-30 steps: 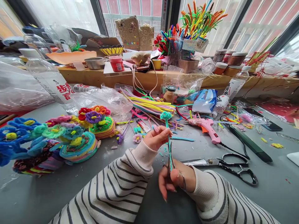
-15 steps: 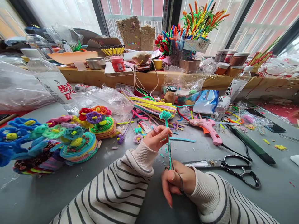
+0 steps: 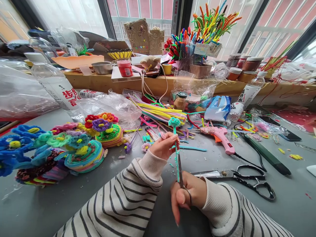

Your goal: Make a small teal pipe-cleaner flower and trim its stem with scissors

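My left hand [image 3: 165, 145] pinches the stem of a teal pipe-cleaner flower [image 3: 174, 122] just under its bloom. The stem runs down towards my right hand [image 3: 185, 192], which is closed round the handles of small scissors [image 3: 181, 174]. Their narrow blades point upward beside the stem, close to it or touching it. Teal fluff lies on the table behind. Left of my hands stand fuzzy flower pieces on round layered bases, among them a green base [image 3: 111, 135] and a pastel striped one [image 3: 85, 156].
Large black-handled scissors [image 3: 249, 177] lie right of my right hand, behind them a pink glue gun [image 3: 223, 138] with its cord. A pile of pipe cleaners [image 3: 158, 110] and a small jar [image 3: 180, 100] are farther back. Bottles, such as one at left [image 3: 54, 84], stand below the cluttered ledge.
The small scissors' blades now show more clearly beside the stem, and my right-hand fingers have shifted slightly. My left hand and the flower have moved a little left.
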`<state>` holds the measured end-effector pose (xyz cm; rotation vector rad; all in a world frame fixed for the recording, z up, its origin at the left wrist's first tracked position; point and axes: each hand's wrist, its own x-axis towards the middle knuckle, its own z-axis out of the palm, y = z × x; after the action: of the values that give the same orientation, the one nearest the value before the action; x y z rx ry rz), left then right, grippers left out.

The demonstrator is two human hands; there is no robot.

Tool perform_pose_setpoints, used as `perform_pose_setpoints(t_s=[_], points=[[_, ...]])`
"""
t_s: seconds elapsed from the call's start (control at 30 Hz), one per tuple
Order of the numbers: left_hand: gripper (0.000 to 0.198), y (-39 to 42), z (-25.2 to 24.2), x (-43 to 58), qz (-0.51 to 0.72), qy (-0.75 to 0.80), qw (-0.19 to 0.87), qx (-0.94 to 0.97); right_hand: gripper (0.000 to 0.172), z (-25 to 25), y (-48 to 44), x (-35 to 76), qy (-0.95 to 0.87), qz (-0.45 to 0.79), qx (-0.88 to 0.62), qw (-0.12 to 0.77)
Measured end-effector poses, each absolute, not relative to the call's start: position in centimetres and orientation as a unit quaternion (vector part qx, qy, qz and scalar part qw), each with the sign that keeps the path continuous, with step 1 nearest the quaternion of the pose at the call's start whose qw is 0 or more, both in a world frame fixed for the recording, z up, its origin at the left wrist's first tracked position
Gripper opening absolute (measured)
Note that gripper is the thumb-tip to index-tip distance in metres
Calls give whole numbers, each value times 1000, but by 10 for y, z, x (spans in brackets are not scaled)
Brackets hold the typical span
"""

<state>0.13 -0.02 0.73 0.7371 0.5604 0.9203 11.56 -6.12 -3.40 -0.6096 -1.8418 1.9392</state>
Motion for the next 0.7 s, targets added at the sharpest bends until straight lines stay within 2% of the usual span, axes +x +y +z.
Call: perform_pose_setpoints(t_s=[0.2,0.7], points=[[21,2,6,3,400,264,803,355,78,-29,-59,120,-690,673,-179,198],[21,1,-1,7,390,246,801,381,70,-36,-61,113,-615,716,-233,234]])
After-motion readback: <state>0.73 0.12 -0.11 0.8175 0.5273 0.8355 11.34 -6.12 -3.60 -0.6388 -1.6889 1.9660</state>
